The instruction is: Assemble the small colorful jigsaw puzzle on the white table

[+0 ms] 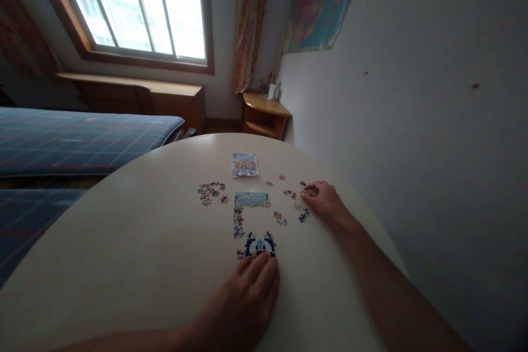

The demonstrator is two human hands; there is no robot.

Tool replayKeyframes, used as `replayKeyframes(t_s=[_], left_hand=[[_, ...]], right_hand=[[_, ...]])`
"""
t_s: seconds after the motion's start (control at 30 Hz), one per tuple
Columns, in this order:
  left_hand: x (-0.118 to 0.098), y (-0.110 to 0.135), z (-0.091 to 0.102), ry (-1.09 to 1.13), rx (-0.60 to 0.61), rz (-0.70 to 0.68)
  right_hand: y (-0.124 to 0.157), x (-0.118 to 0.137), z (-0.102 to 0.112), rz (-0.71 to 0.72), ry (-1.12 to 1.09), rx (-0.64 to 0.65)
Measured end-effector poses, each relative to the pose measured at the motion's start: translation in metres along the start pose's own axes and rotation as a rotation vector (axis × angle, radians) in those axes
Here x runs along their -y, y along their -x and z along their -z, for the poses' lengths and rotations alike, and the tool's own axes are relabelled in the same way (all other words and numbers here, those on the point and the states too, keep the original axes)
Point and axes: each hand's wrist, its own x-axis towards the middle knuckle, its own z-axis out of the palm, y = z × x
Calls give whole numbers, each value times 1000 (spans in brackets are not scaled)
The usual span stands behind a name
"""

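Observation:
A partly joined jigsaw puzzle lies on the round white table. Its top strip (252, 199) carries lettering, and a left column (238, 223) runs down from it. Below is a joined section with a blue cartoon dog face (259, 245). My left hand (256, 291) lies over the lower edge of this section, fingers extended and covering part of it. At the right, my right hand (324, 201) has thumb and fingertips drawn together at a small puzzle piece (302, 192), mostly hidden by the fingers. Loose pieces (302, 213) lie just below that hand.
A pile of loose pieces (209, 192) sits left of the puzzle. More pieces (280, 218) lie to its right. A printed picture sheet (244, 165) is behind it. The table (144, 253) has a curved edge, with a wall (433, 148) to the right and a plaid mattress (82, 137) left.

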Motion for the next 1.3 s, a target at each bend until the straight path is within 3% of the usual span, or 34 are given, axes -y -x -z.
replayKeyframes(t_s=[0.27, 0.6, 0.8, 1.17, 1.3], left_hand=[[-2, 0, -2, 18, 8, 18], [1, -1, 0, 0, 28, 1], [2, -1, 1, -7, 70, -2], [1, -1, 3, -4, 58, -13], [0, 0, 1, 0, 32, 9]], right_hand=[[-1, 9, 1, 5, 50, 73], [5, 15, 14, 160, 2, 220], [3, 8, 15, 104, -27, 210], [2, 16, 14, 187, 6, 258], [8, 23, 17, 115, 2, 263]])
